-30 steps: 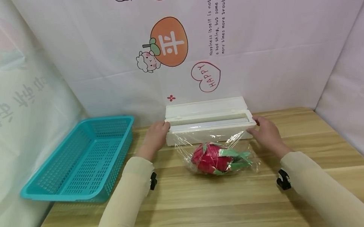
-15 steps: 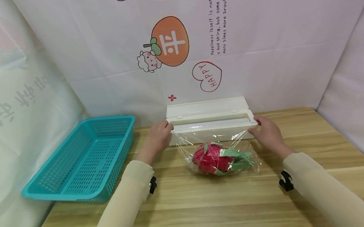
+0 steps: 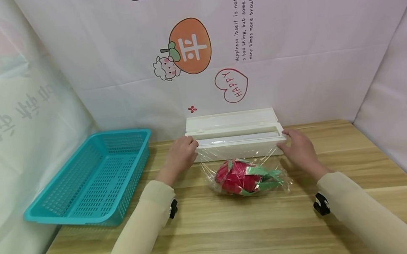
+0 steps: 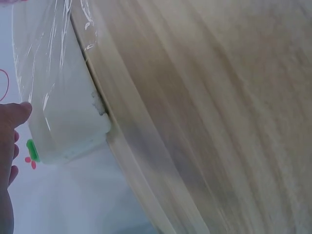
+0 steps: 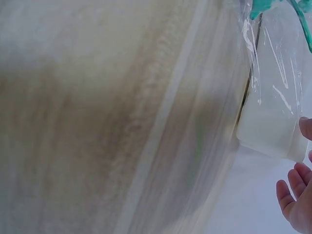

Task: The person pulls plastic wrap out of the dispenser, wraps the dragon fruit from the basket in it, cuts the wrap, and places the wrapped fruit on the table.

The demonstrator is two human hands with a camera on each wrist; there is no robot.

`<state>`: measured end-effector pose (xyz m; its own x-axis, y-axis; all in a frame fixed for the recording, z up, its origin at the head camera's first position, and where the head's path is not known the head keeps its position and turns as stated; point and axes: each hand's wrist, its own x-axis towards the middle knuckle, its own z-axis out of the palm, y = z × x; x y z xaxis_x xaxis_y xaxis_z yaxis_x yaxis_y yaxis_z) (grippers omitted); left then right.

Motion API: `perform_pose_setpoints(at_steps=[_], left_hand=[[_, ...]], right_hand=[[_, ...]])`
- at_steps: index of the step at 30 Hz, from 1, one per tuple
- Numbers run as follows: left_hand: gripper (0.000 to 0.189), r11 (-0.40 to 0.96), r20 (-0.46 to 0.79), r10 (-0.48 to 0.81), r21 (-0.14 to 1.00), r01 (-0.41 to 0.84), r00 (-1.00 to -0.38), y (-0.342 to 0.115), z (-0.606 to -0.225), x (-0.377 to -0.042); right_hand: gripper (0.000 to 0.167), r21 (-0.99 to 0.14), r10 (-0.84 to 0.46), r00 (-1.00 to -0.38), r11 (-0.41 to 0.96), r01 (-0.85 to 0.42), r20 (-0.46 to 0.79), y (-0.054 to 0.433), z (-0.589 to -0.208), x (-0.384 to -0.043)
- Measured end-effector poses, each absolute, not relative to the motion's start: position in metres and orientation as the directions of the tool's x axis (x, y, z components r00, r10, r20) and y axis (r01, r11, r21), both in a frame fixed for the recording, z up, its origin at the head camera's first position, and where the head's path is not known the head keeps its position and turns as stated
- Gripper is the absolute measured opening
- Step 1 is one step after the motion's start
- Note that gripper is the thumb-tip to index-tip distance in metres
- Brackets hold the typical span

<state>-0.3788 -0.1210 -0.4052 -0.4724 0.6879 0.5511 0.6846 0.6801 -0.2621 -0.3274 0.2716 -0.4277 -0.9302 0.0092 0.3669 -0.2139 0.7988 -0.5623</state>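
A white cling film dispenser point(image 3: 237, 150) lies against the back wall with its lid raised. Clear cling film point(image 3: 209, 173) hangs from its front edge and covers a red dragon fruit point(image 3: 234, 178) with green leaf tips. My left hand point(image 3: 181, 154) grips the dispenser's left end; the thumb point(image 4: 20, 113) lies at its upper edge, other fingers behind. At the opposite end my right hand point(image 3: 299, 149) holds the corner, thumb on the front and forefinger higher up. Its remaining fingers point(image 5: 296, 184) curve loosely past the end in the right wrist view.
A turquoise perforated basket point(image 3: 66, 223) stands at the left on the wooden table point(image 3: 248, 240). White printed cloth point(image 3: 293, 48) rises behind the table and along both sides. Near each cuff sits a black clip point(image 3: 321, 204).
My left hand has shifted slightly right along the dispenser's end. The right hand, dispenser and wrapped dragon fruit stay nearly where they were.
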Motion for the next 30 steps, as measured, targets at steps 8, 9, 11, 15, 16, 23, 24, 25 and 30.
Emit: perform_pose_setpoints(at_steps=[8,9,11,15,16,23,24,25,30], left_hand=[[0.025,0.668,0.542,0.710,-0.317,0.673,-0.450,-0.113,-0.408,-0.378],[0.025,0.669,0.545,0.709,-0.323,0.669,-0.446,-0.112,-0.409,-0.378],[0.024,0.675,0.550,0.708,-0.341,0.654,-0.443,-0.110,-0.410,-0.378],[0.018,0.693,0.563,0.696,-0.367,0.621,-0.445,-0.107,-0.412,-0.379],[0.015,0.699,0.567,0.692,-0.370,0.613,-0.447,-0.106,-0.413,-0.379],[0.003,0.723,0.591,0.669,-0.380,0.576,-0.450,-0.103,-0.414,-0.379],[0.003,0.725,0.593,0.667,-0.380,0.574,-0.451,-0.103,-0.414,-0.379],[0.004,0.727,0.595,0.665,-0.379,0.572,-0.451,-0.102,-0.415,-0.379],[0.004,0.736,0.598,0.657,-0.375,0.564,-0.459,-0.102,-0.416,-0.379]], right_hand=[[0.034,-0.500,-0.040,-0.879,0.810,-0.307,0.476,0.268,-0.427,-0.322],[0.033,-0.496,-0.040,-0.874,0.810,-0.313,0.485,0.268,-0.427,-0.322],[0.031,-0.488,-0.043,-0.866,0.811,-0.321,0.498,0.267,-0.427,-0.322],[0.025,-0.475,-0.053,-0.851,0.811,-0.342,0.523,0.267,-0.427,-0.322],[0.024,-0.469,-0.058,-0.846,0.811,-0.350,0.531,0.266,-0.427,-0.322],[0.015,-0.416,-0.094,-0.802,0.816,-0.401,0.589,0.264,-0.431,-0.323],[0.014,-0.412,-0.097,-0.799,0.816,-0.406,0.594,0.264,-0.432,-0.323],[0.014,-0.410,-0.099,-0.796,0.815,-0.410,0.598,0.263,-0.432,-0.323],[0.013,-0.392,-0.117,-0.773,0.809,-0.438,0.624,0.261,-0.433,-0.323]])
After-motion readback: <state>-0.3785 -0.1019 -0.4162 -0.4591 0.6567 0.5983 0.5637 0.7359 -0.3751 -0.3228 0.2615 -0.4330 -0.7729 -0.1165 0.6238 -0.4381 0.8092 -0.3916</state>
